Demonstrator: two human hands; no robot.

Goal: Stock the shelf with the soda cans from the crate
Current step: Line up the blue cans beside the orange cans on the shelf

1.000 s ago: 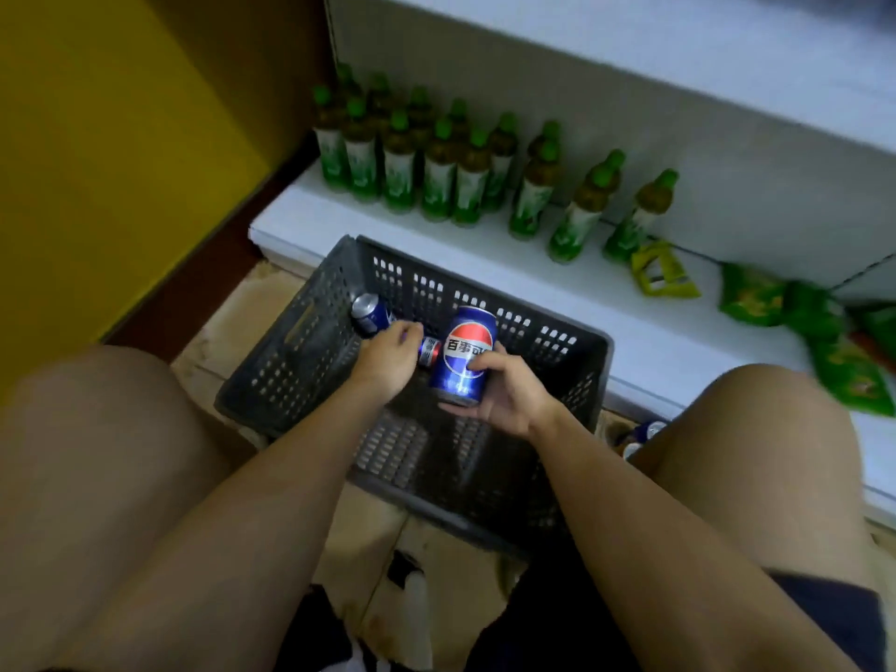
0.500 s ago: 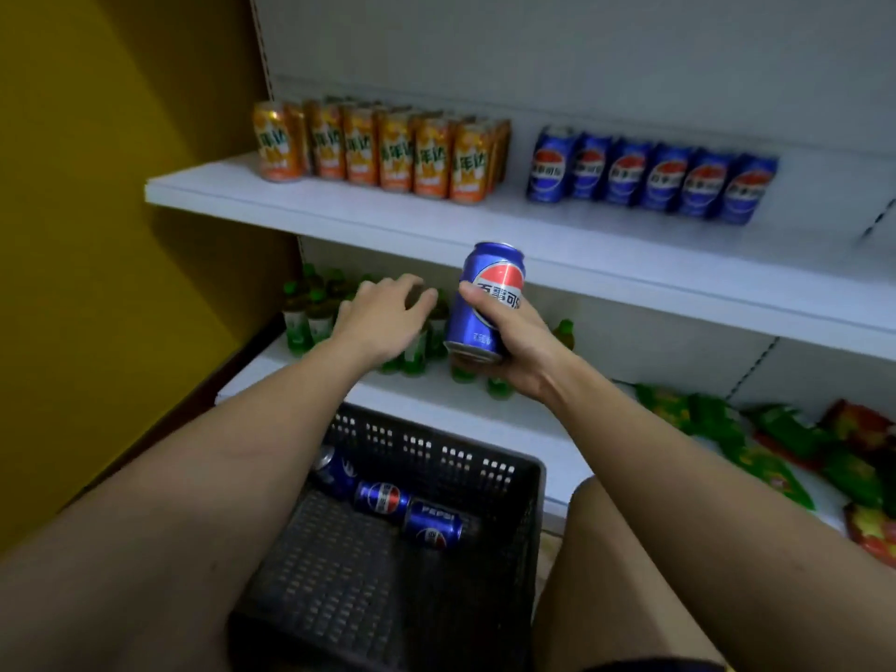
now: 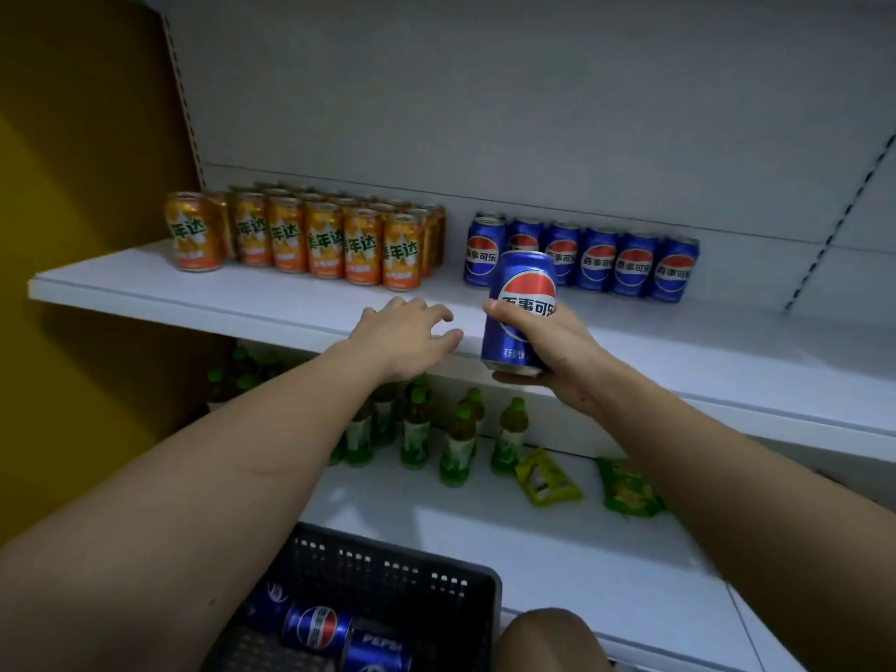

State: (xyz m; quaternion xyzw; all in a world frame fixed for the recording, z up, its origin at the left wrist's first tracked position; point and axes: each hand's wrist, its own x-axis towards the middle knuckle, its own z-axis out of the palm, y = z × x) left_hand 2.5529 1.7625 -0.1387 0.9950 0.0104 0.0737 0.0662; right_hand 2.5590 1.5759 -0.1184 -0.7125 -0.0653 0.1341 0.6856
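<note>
White flat shelf [image 3: 242, 303], right hand [image 3: 552, 351] gripping glossy cylindrical blue can [image 3: 521, 308], left hand [image 3: 402, 337] spread open

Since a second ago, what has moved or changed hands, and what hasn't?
The right hand has lifted the blue soda can out of the crate and up to the front edge of the upper shelf, near the row of blue cans. The left hand let go of a can in the crate and rose, empty, beside it. The grip is unchanged; other cans still lie in the crate.
</note>
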